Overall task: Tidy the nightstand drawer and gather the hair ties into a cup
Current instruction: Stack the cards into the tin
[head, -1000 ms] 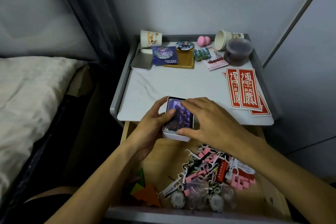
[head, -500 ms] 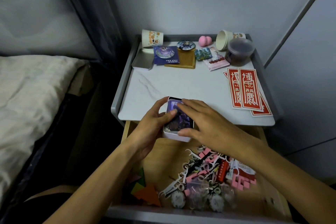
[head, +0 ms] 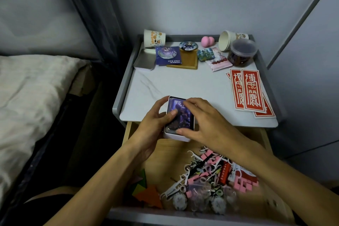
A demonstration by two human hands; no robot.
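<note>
Your left hand [head: 154, 124] grips white tin [head: 176, 136] by left side, thumb on purple card [head: 178, 113] inside. Your right hand [head: 207, 124] pinches card, fingers at far end, thumb at near end. Tin at desk [head: 183, 84] front edge, near end over open drawer [head: 172, 150]. Drawer's near right: jumbled pile [head: 207, 176], floss picks, pink bits; hair ties indistinguishable. Inverted cup [head: 154, 38] at far left corner, tipped cup [head: 227, 40] at far right.

Two paper cups [head: 154, 38] [head: 229, 40] at the table's [head: 183, 82] eleven and one o'clock; two round badges [head: 167, 52] [head: 187, 45] near twelve; one pink sponge [head: 207, 41], one clear tub [head: 242, 52], one tin lid [head: 145, 59]. Red paper strips [head: 251, 90] at three o'clock — at least three, overlapped. One white tin [head: 178, 135] at six. Floss picks [head: 172, 189] in the drawer [head: 165, 150] — too tangled to count.
</note>
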